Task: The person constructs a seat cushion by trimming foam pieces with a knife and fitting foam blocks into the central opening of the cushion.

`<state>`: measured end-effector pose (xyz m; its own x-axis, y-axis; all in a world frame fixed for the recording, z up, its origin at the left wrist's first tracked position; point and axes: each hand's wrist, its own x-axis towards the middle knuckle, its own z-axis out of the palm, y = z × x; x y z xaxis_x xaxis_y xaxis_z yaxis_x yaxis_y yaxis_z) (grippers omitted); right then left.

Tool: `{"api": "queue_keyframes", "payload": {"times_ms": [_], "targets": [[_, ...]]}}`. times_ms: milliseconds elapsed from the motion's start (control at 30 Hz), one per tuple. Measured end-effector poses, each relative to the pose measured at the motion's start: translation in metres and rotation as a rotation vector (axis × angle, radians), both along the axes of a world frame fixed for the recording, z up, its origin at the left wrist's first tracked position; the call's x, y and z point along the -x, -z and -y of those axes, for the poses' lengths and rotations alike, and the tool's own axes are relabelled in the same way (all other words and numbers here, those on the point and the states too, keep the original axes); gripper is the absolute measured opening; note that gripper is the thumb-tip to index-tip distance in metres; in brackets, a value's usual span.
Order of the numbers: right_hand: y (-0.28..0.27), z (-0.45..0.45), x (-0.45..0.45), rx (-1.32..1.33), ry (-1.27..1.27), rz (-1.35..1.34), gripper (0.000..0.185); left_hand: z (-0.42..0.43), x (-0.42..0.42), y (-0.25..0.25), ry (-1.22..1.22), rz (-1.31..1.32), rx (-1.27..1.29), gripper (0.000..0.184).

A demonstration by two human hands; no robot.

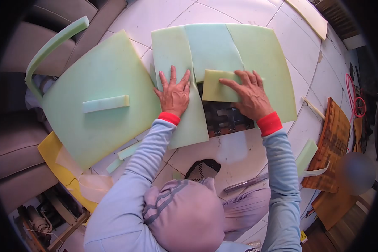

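Observation:
My left hand (pixel 174 97) lies flat with spread fingers on a long pale green foam panel (pixel 185 130). My right hand (pixel 253 97) has hold of a smaller rectangular foam piece (pixel 214 86), its index finger across the top and thumb by the lower edge. The piece partly covers a gap between foam panels, where dark woven straps (pixel 227 117) show. A bluish foam panel (pixel 210 46) adjoins the gap at the back, and a wide green panel (pixel 269 59) extends to the right, partly under my right hand.
At the left lies a large foam sheet (pixel 101 71) bearing a short foam strip (pixel 106 103). A curved foam strip (pixel 50 50) leans near a grey sofa (pixel 21 147). A long-bladed tool (pixel 245 182) lies by my knee. Right, a wooden panel (pixel 332 143) and a pink cable (pixel 352 94).

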<state>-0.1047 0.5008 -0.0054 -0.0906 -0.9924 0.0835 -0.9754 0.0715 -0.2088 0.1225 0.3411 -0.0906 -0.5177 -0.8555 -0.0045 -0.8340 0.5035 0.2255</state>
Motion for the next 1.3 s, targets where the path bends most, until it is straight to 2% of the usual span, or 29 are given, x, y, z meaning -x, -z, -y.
{"api": "queue_keyframes", "payload": {"times_ms": [67, 167, 367, 533, 700, 900, 1067, 1200, 1300], "targets": [[0.014, -0.001, 0.001, -0.054, 0.047, 0.132, 0.088, 0.001, -0.002, 0.008, 0.014, 0.000, -0.012, 0.047], [0.012, -0.003, 0.000, 0.012, 0.023, 0.159, 0.087, 0.004, -0.004, 0.005, 0.028, -0.017, -0.008, 0.048], [0.007, 0.001, -0.006, -0.045, -0.110, 0.053, 0.079, 0.000, -0.004, 0.001, 0.042, -0.055, -0.035, 0.048], [0.036, 0.013, -0.013, -0.037, -0.116, 0.094, 0.078, 0.005, -0.008, 0.002, 0.043, -0.102, -0.053, 0.049], [0.036, 0.017, -0.010, 0.014, -0.105, 0.043, 0.076, 0.002, -0.007, -0.001, 0.055, -0.096, -0.091, 0.051], [0.059, 0.018, -0.028, 0.100, -0.017, -0.063, 0.075, 0.003, -0.009, 0.012, 0.111, -0.042, 0.058, 0.050], [0.058, 0.016, -0.026, 0.022, -0.036, -0.148, 0.074, -0.005, -0.013, 0.000, 0.143, 0.000, -0.009, 0.069], [0.045, 0.012, -0.024, 0.008, -0.093, 0.044, 0.073, -0.001, -0.021, -0.002, 0.234, 0.055, -0.058, 0.090], [0.050, 0.017, -0.023, -0.038, -0.070, 0.004, 0.076, 0.012, -0.029, -0.007, 0.322, 0.096, -0.150, 0.093]]}}
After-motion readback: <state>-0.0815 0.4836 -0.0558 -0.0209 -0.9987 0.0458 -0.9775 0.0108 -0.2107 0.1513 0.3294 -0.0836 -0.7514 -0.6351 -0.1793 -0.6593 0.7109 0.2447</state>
